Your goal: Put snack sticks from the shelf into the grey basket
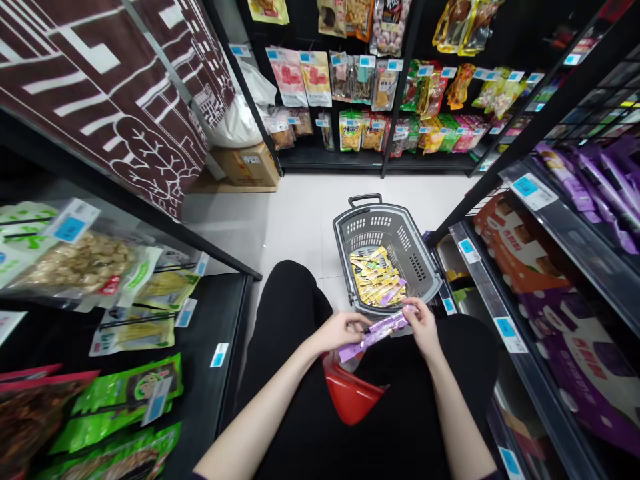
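A long purple snack packet (pixel 381 331) stretches between my two hands, just in front of the basket's near rim. My left hand (pixel 341 333) is closed on its left part, and my right hand (pixel 421 325) pinches the right end. Beyond them a grey shopping basket (pixel 350 223) stands on the floor, its handle folded toward the far side. Inside lie many yellow snack packets (pixel 373 273), with a purple one (pixel 393 293) on top near the front. Below my left hand, a red object (pixel 350 393) rests on my lap; what it is I cannot make out.
To the right, shelves hold purple packets (pixel 605 180) and printed cartons (pixel 580 347). Bagged snacks (pixel 145 393) hang on the left rack. A back rack (pixel 330 159) carries more bags. A cardboard box (pixel 250 167) and a brown printed cloth (pixel 115 87) are at the left.
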Demonstrator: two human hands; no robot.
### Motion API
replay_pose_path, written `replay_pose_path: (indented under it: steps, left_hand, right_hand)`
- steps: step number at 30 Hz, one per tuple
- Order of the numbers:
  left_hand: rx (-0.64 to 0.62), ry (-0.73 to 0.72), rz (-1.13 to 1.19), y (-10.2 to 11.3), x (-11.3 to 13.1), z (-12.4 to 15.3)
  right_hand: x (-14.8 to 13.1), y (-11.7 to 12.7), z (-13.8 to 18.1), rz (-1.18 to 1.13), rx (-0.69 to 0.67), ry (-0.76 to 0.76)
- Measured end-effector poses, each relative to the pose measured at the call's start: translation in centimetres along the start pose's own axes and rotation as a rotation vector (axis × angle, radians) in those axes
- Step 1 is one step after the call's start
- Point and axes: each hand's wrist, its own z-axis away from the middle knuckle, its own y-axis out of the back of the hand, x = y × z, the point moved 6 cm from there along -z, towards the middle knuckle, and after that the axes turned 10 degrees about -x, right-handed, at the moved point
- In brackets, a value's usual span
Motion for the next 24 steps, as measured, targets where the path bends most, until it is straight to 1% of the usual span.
replay_pose_path:
  steps: [3, 5, 8, 11, 13, 19, 22, 24]
  left_hand:
    - [-0.053, 0.007, -0.029, -1.7, 0.0, -0.1]
    - [-0.069, 0.010, -0.023, -2.6, -0.1, -0.3]
    - [-0.077, 0.020, 0.019, -3.2, -0.3, -0.5]
    - [-0.095, 0.029, 0.081, -3.5, -0.6, -0.8]
    - [-0.132, 0.032, 0.127, -3.7, -0.7, -0.9]
    - [-0.294, 0.010, 0.239, -4.9, -0.6, -0.9]
    - [-0.381, 0.000, 0.356, -5.5, -0.9, -0.8]
    - [-0.451, 0.020, 0.432, -6.0, -1.4, -0.7]
  right_hand:
    - [0.4, -2.2, 0.0, -0.024, -0.140, -0.055]
    - [0.3, -3.7, 0.1, -0.013, -0.240, -0.059]
    - [-0.1, -5.0, 0.0, 0.014, -0.302, -0.023]
    - [-0.3, -5.0, -0.3, -0.005, -0.266, -0.013]
    - [-0.2, -4.8, -0.5, -0.031, -0.226, -0.021]
    - [1.3, -4.2, -0.9, -0.163, -0.137, -0.104]
    - [1.7, -3.9, -1.2, -0.196, -0.079, -0.123]
    - [1.9, -3.5, -1.3, -0.208, -0.019, -0.130]
